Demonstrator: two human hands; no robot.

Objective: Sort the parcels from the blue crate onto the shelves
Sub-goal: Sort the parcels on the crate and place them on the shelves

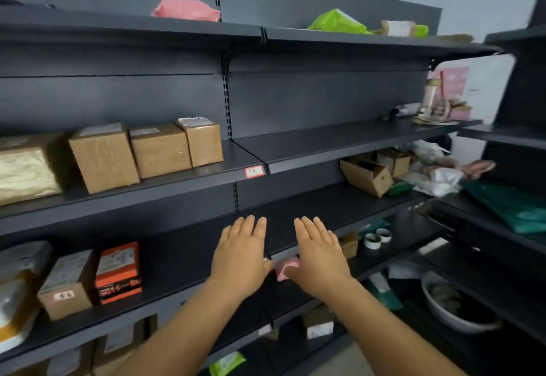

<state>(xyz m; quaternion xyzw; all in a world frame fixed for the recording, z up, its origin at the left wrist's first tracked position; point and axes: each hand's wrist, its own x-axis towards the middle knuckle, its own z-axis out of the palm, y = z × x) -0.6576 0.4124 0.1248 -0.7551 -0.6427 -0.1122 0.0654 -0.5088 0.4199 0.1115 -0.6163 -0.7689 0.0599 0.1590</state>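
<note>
My left hand (240,253) and my right hand (317,254) are stretched out side by side, palms down, fingers straight, in front of the dark metal shelves (295,145). Neither hand holds anything. Between the two thumbs shows a small pink label (285,268) on a shelf edge. Three brown cardboard parcels (159,149) stand in a row on the middle left shelf, beside a gold-wrapped parcel (26,169). An orange box (118,272) and a brown box (66,284) stand on the shelf below. The blue crate is out of view.
A pink bag (187,9) and a green bag (336,22) lie on the top shelf. Open cartons (367,175) and loose wrappers crowd the right end. Tape rolls (376,238) and a grey basin (455,302) sit lower right. Another rack (520,127) stands at right.
</note>
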